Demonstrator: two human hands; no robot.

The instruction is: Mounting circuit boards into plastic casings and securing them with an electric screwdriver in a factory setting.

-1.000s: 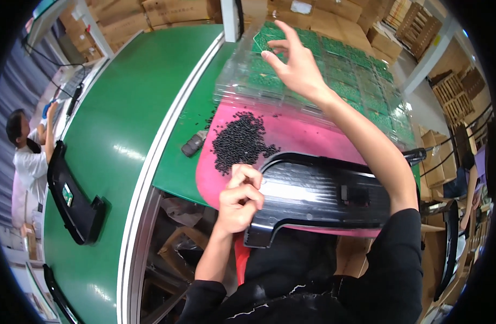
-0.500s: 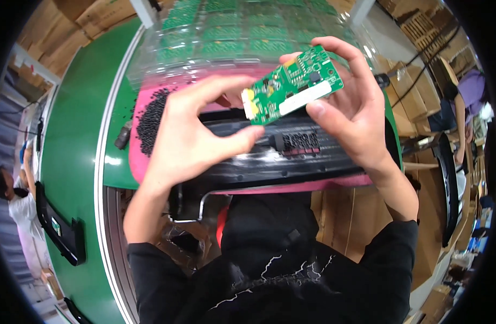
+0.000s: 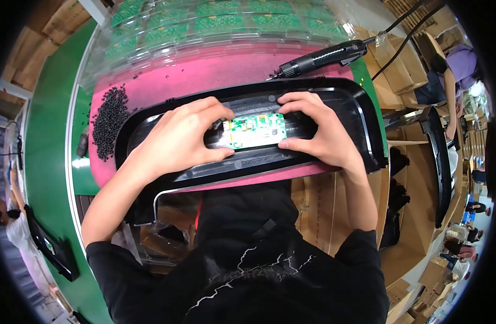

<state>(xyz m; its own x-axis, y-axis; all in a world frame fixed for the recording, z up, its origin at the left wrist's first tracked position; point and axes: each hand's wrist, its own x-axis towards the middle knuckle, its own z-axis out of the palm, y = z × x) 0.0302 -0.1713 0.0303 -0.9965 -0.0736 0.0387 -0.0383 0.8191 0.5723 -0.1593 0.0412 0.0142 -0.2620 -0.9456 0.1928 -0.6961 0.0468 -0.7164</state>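
A green circuit board (image 3: 257, 127) lies level within the middle of a long black plastic housing (image 3: 345, 102). My left hand (image 3: 183, 135) grips the board's left end, thumb at its near corner and fingers at its far one. At the opposite end, my right hand (image 3: 326, 129) pinches the board between thumb and index finger. Glare washes out part of the board's left half. Whether the board rests fully on the housing's floor cannot be made out.
Beyond the housing, a corded black electric screwdriver (image 3: 323, 58) lies on the pink mat (image 3: 167, 73). A heap of small black screws (image 3: 110, 121) sits at the mat's left. Clear plastic trays (image 3: 204, 35) of green boards stand behind. Cardboard boxes (image 3: 361, 205) are at the right.
Both hands have lowered the circuit board from above the housing into its middle, turning it level. The electric screwdriver, mostly hidden before, now shows.
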